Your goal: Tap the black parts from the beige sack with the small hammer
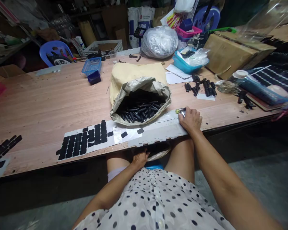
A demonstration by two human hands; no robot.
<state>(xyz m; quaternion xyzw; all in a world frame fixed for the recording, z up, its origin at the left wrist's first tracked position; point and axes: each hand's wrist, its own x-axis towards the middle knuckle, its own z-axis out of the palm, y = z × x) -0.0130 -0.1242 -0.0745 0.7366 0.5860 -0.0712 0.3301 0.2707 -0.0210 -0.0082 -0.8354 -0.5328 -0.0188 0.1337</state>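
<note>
My right hand (191, 119) rests at the table's front edge. Its fingers are closed around a small metal tool with a yellow-green end (180, 111), whose exact kind I cannot make out. Below the edge, at my lap, my left hand (141, 158) has its fingers curled beside the pale rim of an open bag (159, 156); what they grip is hidden. In front of me an open woven sack (139, 72) lies on its side, full of slim black pieces (144, 112). Black rounded stickers (80, 142) cover white sheets left of the grey cardboard strip (156, 132).
Black parts (204, 86) lie in a loose group at the right, near a blue basin (188, 62) and a cardboard box (232, 51). A blue basket (91, 66) and a dark blue tray (94, 78) stand behind left. A stuffed plastic bag (159, 42) sits at the back.
</note>
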